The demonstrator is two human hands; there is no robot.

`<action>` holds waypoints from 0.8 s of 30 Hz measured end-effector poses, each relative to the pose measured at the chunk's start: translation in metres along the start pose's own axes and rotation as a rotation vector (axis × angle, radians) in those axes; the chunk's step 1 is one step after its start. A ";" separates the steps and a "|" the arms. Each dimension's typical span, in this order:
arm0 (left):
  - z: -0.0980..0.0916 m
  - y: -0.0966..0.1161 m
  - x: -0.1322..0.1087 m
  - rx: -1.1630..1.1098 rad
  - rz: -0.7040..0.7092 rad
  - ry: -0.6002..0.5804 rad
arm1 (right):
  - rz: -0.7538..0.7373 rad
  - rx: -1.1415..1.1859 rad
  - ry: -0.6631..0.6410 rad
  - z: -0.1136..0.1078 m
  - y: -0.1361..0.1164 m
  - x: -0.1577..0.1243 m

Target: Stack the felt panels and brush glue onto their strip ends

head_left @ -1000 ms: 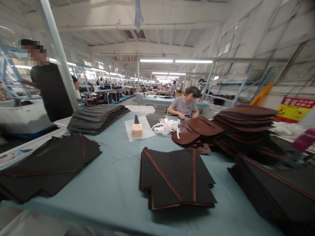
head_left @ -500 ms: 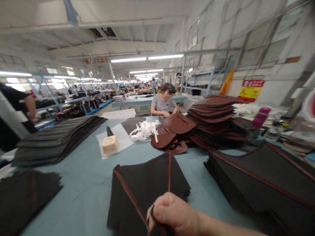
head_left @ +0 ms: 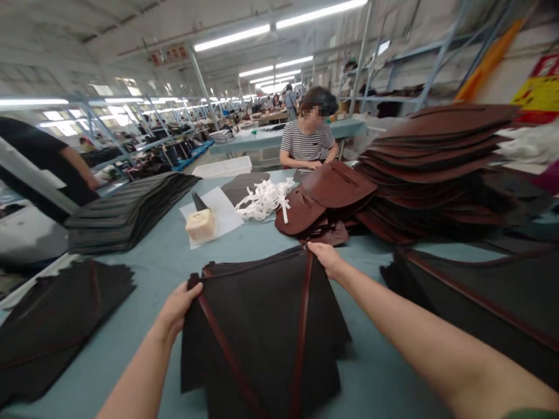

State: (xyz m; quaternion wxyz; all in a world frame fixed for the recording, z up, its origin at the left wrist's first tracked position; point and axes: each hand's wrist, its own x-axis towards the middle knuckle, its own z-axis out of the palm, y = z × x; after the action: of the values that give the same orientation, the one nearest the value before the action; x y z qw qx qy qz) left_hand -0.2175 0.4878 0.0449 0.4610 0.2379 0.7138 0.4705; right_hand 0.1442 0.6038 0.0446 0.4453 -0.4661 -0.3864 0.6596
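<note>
At the left edge of the blue-green cloth-covered surface point(head_left: 151, 291) lies one pile of black notched flat panels point(head_left: 56, 314), two brown strips showing on top. Beyond it, towards the far left corner, sits one stack of dark grey flat pieces point(head_left: 126, 212), too tightly layered to count.

Next, the left hand point(head_left: 181, 302) pinches the left top corner of one black notched panel with two brown strips point(head_left: 257, 326), thumb uppermost. This panel is at the middle of the surface's near part, and the right hand point(head_left: 325, 259) grips its right top corner. Behind its top border, the edge of more black material point(head_left: 233, 267) shows; the panel blocks the rest.

Further back are one cream block point(head_left: 201, 226) and one black handle-like object point(head_left: 199, 202), on one white sheet point(head_left: 229, 218), then one tangle of white strips point(head_left: 264, 201). To their right, at least two rounded brown leather-like pieces point(head_left: 340, 186) overlap before one tall stack of similar brown pieces point(head_left: 437, 157), which hides the surface behind it. One further black pile with a brown strip point(head_left: 489, 297) occupies the right side.

A person in a striped shirt point(head_left: 305, 142) sits at the far edge.
</note>
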 end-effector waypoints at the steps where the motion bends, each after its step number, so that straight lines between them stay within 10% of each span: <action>1: -0.004 -0.010 0.002 0.016 -0.024 0.008 | 0.002 -0.010 0.020 -0.003 0.014 0.008; 8: 0.002 -0.020 0.016 0.049 -0.011 -0.048 | 0.151 -0.100 -0.004 -0.022 0.030 -0.012; 16: -0.020 -0.025 -0.027 0.110 -0.121 -0.042 | 0.481 -0.219 -0.042 -0.035 0.048 -0.038; 24: -0.021 -0.003 -0.051 0.021 -0.026 -0.093 | 0.479 0.017 0.025 -0.028 0.033 -0.045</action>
State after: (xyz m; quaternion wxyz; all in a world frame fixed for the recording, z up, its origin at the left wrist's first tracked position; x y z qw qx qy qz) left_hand -0.2117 0.4372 0.0672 0.4969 0.2552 0.6997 0.4453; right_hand 0.1711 0.5539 0.0193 0.2850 -0.5489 -0.2539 0.7437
